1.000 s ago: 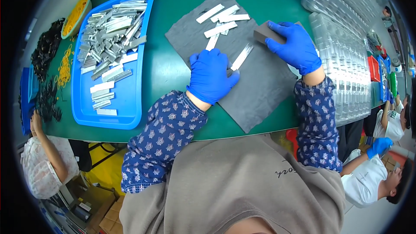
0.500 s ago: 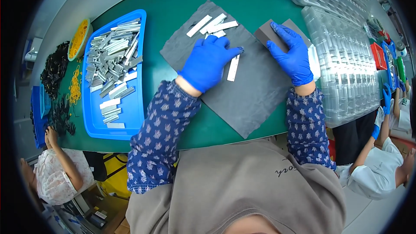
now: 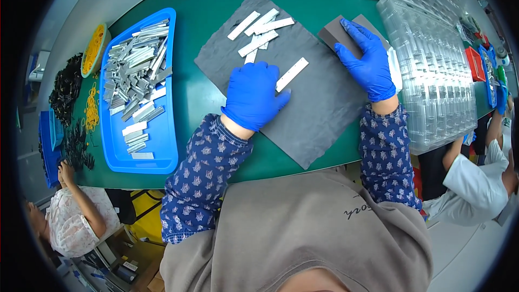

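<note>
My left hand (image 3: 253, 94), in a blue glove, is over a dark grey sheet (image 3: 319, 108) with its thumb held apart. The undersides of its fingers are hidden. A flat silvery metal strip (image 3: 292, 74) with small holes lies slanted beside the index finger. Another strip (image 3: 250, 57) sticks out just beyond the fingertips. Farther up the sheet several more strips (image 3: 263, 21) lie loosely, some crossing. My right hand (image 3: 369, 62), also gloved in blue, has its thumb and fingers on a grey-brown block (image 3: 338, 32) at the sheet's right corner.
A blue tray (image 3: 172, 86) heaped with metal pieces (image 3: 138, 70) stands at left. Beyond it are a bowl of yellow bands (image 3: 93, 48) and black pieces (image 3: 67, 84). Clear plastic trays (image 3: 430, 75) are stacked at right. Other people sit at both sides, one in a floral top (image 3: 81, 219).
My left hand has drawn back toward me, its thumb now away from the strip. That strip has turned to a slant. More strips show at the top of the sheet. My right hand stays on the block.
</note>
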Motion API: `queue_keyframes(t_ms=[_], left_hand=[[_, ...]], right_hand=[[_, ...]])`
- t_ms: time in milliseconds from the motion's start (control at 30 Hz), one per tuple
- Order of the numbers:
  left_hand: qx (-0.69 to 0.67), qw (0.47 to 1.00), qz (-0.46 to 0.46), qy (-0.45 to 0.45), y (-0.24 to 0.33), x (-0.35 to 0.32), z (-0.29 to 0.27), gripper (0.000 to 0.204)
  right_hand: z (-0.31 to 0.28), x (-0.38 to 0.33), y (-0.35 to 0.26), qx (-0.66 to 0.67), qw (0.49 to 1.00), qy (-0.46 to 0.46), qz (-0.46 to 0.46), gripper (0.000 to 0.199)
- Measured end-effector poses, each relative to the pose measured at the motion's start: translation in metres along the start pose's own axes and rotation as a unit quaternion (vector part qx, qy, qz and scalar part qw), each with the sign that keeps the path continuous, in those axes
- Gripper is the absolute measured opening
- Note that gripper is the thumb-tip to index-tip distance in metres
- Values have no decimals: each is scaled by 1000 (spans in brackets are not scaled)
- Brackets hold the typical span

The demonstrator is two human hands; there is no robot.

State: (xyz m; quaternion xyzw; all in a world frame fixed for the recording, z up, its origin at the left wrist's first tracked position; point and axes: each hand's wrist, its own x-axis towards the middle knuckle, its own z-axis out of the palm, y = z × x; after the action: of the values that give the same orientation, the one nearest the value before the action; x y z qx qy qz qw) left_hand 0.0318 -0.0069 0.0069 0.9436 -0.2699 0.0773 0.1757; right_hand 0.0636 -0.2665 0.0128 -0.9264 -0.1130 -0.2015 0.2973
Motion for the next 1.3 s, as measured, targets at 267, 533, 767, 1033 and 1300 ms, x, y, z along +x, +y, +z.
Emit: queue_keyframes(t_ms=[267,533,767,1033,1300], left_hand=[[-109,992,-48,34,5,-13,8,24],[-124,989,-49,60,5,-11,14,24],[-118,991,-30,60,0,-13,18,25],[-114,991,-33,59,-1,-14,21,24],[-118,990,-27,70,1,-13,19,24]], right_hand=[[3,-4,-17,-66,997,-33,-37,55],[3,-13,-58,-190,970,-131,-73,55],[1,-13,-81,-197,955,-187,-120,55],[6,-23,-96,-216,949,-185,-136,54],[5,-13,-79,-234,954,-166,-82,56]])
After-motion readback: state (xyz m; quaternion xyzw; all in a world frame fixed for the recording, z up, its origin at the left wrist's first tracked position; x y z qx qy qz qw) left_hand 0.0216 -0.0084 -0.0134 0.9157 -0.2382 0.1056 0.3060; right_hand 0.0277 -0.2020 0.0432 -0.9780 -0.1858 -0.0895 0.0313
